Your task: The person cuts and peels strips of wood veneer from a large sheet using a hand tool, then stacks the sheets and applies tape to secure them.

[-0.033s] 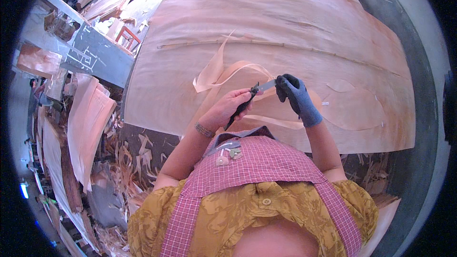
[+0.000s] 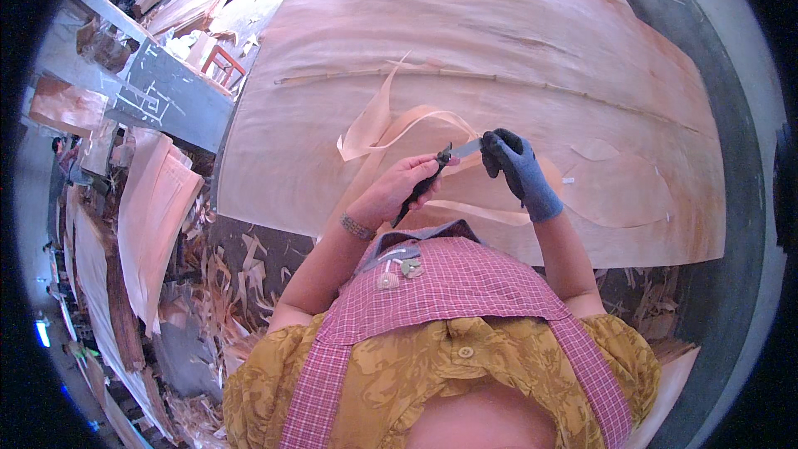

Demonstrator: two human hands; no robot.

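Note:
My bare left hand (image 2: 414, 181) is wrapped round the black handle of a knife (image 2: 468, 149), whose grey blade points to the right. A gloved right hand, my right hand (image 2: 515, 168), in blue with dark fingers, is closed at the blade's far end. Its fingertips hide the blade tip. Both hands are above a large sheet of thin pale wood veneer (image 2: 499, 41). Behind them a loose veneer strip (image 2: 424, 115) curls up and bends towards the gloved fingers. A leaf-shaped piece of veneer (image 2: 374, 120) stands beside that strip's left end.
A long thin stick (image 2: 465, 75) lies across the sheet beyond my hands. On the right, a rounded patch of veneer (image 2: 619, 187) shows on the sheet. Stacked veneer sheets (image 2: 154, 212) and a grey board (image 2: 166, 96) are at the left. Torn scraps (image 2: 245, 274) litter the floor nearby.

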